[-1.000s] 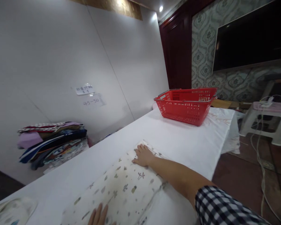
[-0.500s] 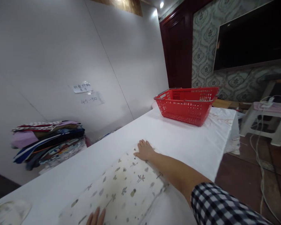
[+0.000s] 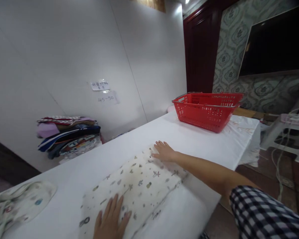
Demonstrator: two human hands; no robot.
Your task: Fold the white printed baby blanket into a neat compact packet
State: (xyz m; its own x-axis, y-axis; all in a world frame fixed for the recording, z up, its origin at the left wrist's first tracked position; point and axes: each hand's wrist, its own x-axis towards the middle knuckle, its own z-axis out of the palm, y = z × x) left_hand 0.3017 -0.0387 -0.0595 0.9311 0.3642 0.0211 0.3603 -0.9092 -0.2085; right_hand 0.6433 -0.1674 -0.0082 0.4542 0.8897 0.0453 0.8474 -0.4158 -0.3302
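Observation:
A white cloth with small printed leaves [image 3: 137, 186] lies flat on the white table [image 3: 196, 142]. My right hand [image 3: 164, 151] rests flat on the cloth's far end, fingers stretched out. My left hand [image 3: 111, 220] lies flat on its near end, fingers spread. Neither hand holds anything. My right arm in a checked sleeve [image 3: 261, 212] reaches across the table's right edge.
A red plastic basket [image 3: 206, 111] stands at the table's far end. A stack of folded clothes [image 3: 67, 134] sits against the white wall on the left. Another patterned cloth [image 3: 17, 205] lies at the near left. A white stool [image 3: 286, 136] and cables are on the floor to the right.
The view has shifted, so more of my left hand shows on the cloth. My right hand has slid a little further along the cloth's far end.

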